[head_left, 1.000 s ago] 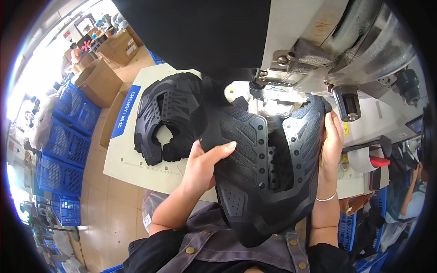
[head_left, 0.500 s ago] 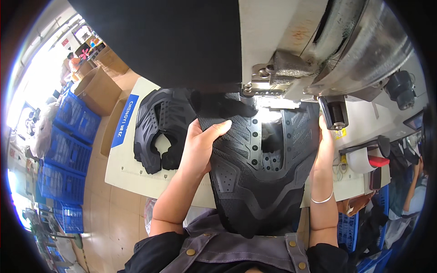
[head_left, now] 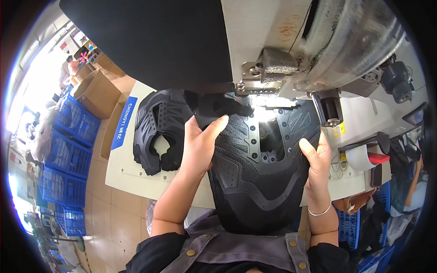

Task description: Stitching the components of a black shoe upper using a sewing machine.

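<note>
A black chest protector panel (head_left: 255, 202), with raised ribs and rows of rivets, lies under the head of a sewing machine (head_left: 273, 36). Its near end hangs toward my apron. My left hand (head_left: 200, 143) grips the panel's left edge, thumb on top and fingers underneath. On the right edge my right hand (head_left: 317, 159) holds it the same way, thumb over the surface. The machine's bright lamp washes out the panel's far part, and I cannot make out the needle. A second black protector (head_left: 146, 123) with a curved opening lies to the left of my left hand.
The pale machine table (head_left: 136, 182) carries a ruler scale. Blue crates (head_left: 68, 154) and a cardboard box (head_left: 98, 93) stand on the floor at left. A black thread spool (head_left: 328, 111) sits by the machine head. Further right are a white holder (head_left: 358, 158) and another person's arm (head_left: 412, 184).
My right hand has shifted on the panel's right edge, and its thumb now lies on top. The panel has turned slightly, its near end moving a little left. My left hand keeps its grip.
</note>
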Tool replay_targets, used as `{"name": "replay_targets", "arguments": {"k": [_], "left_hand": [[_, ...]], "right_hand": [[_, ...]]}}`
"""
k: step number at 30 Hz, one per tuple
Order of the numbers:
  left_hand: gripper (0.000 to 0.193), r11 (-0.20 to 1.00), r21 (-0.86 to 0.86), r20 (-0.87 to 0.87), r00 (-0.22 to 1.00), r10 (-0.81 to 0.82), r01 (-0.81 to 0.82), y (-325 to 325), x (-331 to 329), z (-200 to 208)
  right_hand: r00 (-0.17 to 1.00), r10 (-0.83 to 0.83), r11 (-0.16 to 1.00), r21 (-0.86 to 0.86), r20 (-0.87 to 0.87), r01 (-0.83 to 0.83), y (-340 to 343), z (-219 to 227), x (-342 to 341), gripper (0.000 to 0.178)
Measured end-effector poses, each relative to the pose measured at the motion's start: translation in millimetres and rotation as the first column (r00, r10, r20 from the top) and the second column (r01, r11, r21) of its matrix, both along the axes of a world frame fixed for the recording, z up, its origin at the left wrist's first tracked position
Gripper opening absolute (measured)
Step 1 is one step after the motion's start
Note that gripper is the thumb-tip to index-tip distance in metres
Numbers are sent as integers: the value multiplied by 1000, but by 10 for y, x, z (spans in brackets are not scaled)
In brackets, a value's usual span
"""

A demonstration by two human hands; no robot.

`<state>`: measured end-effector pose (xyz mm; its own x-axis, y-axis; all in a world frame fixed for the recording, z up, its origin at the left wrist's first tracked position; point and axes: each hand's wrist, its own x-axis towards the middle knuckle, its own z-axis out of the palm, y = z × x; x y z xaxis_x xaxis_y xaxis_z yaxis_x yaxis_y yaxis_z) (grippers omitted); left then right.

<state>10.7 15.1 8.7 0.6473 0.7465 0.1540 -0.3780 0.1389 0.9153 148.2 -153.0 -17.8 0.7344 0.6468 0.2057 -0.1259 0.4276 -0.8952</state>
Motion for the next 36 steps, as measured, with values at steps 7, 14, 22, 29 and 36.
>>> {"name": "replay_targets", "arguments": {"k": [7, 14, 22, 29, 36], "left_hand": [[13, 998, 57, 6, 1000, 1, -2, -5, 30, 5], [14, 999, -14, -3, 999, -35, 35, -62, 23, 2], [25, 993, 111, -7, 999, 36, -35, -500, -137, -228], [26, 993, 120, 0, 1000, 11, -11, -410, -101, -248], [27, 996, 85, 30, 1000, 3, -6, -367, -57, -206]], "right_hand": [[989, -93, 995, -12, 111, 95, -22, -72, 39, 37], [1000, 0, 1000, 30, -7, 0, -44, -30, 68, 37], [931, -182, 969, -105, 318, 225, -178, 95, -75, 40], [974, -131, 986, -80, 183, 147, -162, 57, -83, 44], [950, -200, 968, -100, 241, 230, -80, 19, -14, 41]]}}
